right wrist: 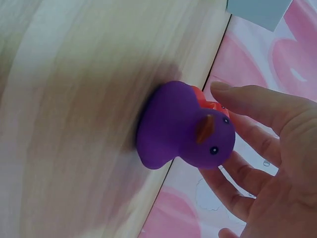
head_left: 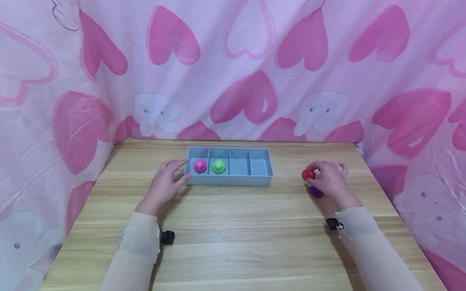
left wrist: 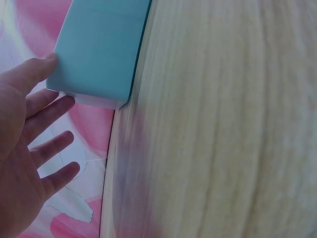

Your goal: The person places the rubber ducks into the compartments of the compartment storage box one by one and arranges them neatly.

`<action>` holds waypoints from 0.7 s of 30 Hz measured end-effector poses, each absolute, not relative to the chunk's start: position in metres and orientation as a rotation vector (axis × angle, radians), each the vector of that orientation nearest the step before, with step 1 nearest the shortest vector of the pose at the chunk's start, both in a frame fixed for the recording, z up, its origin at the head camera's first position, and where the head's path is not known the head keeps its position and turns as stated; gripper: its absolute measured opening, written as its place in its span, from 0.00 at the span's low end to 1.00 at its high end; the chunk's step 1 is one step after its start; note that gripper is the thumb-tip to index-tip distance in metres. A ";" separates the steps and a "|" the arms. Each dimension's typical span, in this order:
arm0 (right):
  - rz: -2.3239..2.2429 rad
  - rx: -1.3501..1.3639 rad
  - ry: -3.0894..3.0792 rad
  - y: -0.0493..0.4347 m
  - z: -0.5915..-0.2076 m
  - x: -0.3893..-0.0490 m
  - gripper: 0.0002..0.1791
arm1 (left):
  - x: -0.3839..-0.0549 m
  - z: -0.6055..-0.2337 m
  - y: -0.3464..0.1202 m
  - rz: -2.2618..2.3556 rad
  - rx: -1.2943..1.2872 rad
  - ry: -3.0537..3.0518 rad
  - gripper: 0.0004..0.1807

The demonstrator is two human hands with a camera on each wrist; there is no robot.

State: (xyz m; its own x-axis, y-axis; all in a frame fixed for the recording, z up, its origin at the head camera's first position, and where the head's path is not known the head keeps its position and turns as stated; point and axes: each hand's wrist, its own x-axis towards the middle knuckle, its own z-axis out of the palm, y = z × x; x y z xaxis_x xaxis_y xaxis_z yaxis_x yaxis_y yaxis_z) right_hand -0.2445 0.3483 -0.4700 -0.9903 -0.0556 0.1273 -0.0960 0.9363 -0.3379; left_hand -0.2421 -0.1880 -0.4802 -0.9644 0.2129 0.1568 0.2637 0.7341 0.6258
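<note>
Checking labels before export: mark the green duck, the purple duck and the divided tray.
Green duck (head_left: pixel 219 166): head view, on its head.
Purple duck (right wrist: pixel 166 124): right wrist view, on its body.
Divided tray (head_left: pixel 229 180): head view, on its near outer wall.

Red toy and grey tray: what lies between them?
Only bare wooden tabletop lies between the red toy and the right end of the grey tray; the head view shows this.

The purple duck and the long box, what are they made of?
The purple duck looks like matte rubber or soft vinyl: its body is smooth, rounded and evenly coloured. The long box seems smooth, fairly matte plastic: thin, straight walls in one even colour.
</note>
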 end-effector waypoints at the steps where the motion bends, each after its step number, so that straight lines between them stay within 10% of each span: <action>1: 0.532 0.116 -2.978 0.348 -0.471 -0.245 0.17 | -0.242 -0.480 -0.188 -1.046 -0.393 -2.855 0.33; 21: 0.603 0.090 -2.987 0.351 -0.470 -0.244 0.14 | -0.243 -0.480 -0.190 -1.041 -0.386 -2.880 0.34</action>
